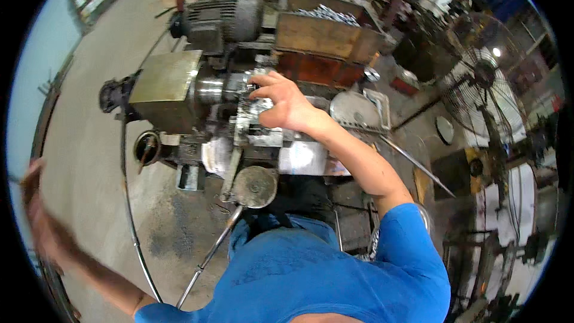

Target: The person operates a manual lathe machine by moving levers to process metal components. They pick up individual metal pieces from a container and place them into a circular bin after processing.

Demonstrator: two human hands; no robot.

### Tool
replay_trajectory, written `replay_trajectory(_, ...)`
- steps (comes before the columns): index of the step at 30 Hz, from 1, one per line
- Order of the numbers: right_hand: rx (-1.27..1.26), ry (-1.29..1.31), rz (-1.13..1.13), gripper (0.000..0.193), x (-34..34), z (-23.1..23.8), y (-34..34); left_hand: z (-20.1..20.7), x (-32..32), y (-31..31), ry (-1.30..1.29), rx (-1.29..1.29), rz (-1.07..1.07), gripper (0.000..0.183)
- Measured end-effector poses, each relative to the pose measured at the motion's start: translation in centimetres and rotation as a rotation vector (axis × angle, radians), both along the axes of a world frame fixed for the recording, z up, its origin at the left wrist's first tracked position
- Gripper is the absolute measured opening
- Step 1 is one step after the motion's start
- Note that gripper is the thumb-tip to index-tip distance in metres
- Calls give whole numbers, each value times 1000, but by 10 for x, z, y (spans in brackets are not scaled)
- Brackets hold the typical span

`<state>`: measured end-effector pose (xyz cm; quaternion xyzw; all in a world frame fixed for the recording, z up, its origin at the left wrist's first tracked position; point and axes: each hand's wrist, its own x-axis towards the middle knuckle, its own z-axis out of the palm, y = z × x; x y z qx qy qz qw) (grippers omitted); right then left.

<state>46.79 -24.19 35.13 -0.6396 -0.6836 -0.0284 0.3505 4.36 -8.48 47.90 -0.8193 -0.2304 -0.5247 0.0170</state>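
Note:
My right hand [282, 103] reaches over a lathe-like machine, right beside its shiny round spindle [210, 91]. Its fingers are bent and apart, with a gap between thumb and forefinger, and I see nothing held in them. Under the hand lies a bright metal tool slide [263, 136]; whether the fingertips touch the metal is unclear. Far out to the left, my left hand [37, 212] is raised away from the machine. Motion smears its fingers, so their pose cannot be made out. A box-shaped metal headstock [166, 78] stands left of the spindle.
Behind the machine sit a ribbed motor [224, 18] and a bin [317, 34] holding small metal parts. A round plate in a tray [356, 109] lies to the right, before a standing fan [483, 75]. Long metal levers [209, 255] and a round pad [255, 186] are near my body.

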Motion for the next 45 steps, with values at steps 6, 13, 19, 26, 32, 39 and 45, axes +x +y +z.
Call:
replay_trajectory(6, -438, -644, -101, 23, -24, -20, 91, -206, -58, 63, 655, -338, 400, 45)
replay_trajectory(13, -508, -560, -168, 28, -9, -44, 112, -243, -47, 8, 317, -884, 351, 57)
replay_trajectory(19, -696, -26, -222, 32, -12, -38, 124, -248, -49, 27, 348, -1000, 357, 32)
replay_trajectory(26, -482, -34, -310, 31, -25, -32, 131, -259, -62, 47, 591, -766, 555, 20)
replay_trajectory(32, -432, -139, -306, 29, -33, -36, 134, -226, -127, 160, 963, -576, 850, 23)
replay_trajectory(39, -326, -201, -237, 27, -34, -17, 99, -247, -113, 164, 544, -745, 707, 35)
replay_trajectory(45, 26, 64, -300, 30, 19, -16, -23, -337, 28, 110, 274, -1073, 378, 39)
